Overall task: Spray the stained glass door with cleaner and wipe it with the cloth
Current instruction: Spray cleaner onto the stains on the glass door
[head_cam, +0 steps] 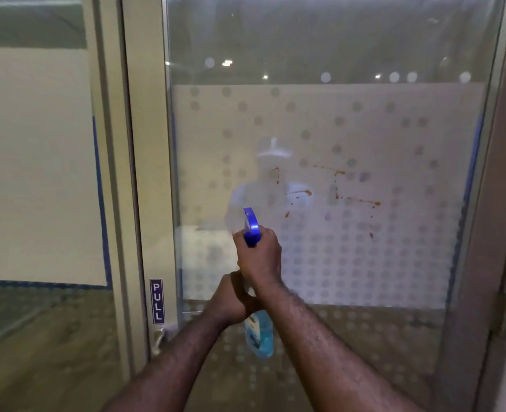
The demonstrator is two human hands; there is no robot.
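right hand (259, 257): wrapped tight around the neck of the spray bottle (259, 334), fingers at the trigger under the blue nozzle head (251, 226), nozzle pointing at the glass.
left hand (231, 301): closed around the bottle's body just below the right hand, steadying it; how far the fingers wrap i cannot tell, since the right wrist covers them.
spray bottle: upright, blue liquid showing in its lower part at about 6 o'clock from the hands, held in front of the pane, apart from it.
glass door (394, 263): fills the view, with a frosted dotted band across the middle and clear glass above and below.
stains (338, 185): orange-brown streaks and drips on the frosted band, at about 1 to 2 o'clock from the nozzle; a few drops lower at 3 o'clock.
door frame (144, 173): pale upright at 9 o'clock, with a pull sign (157, 301) low on it.
cloth: not in view.
step in hand: aiming the spray; the stains look dry and unsmeared, so wiping seems not yet begun.
next move: likely swing the nozzle up and right toward the streaks, squeeze the trigger to wet them all, then fetch the cloth.
risk: the spray may land left of the marks if the aim is not shifted.
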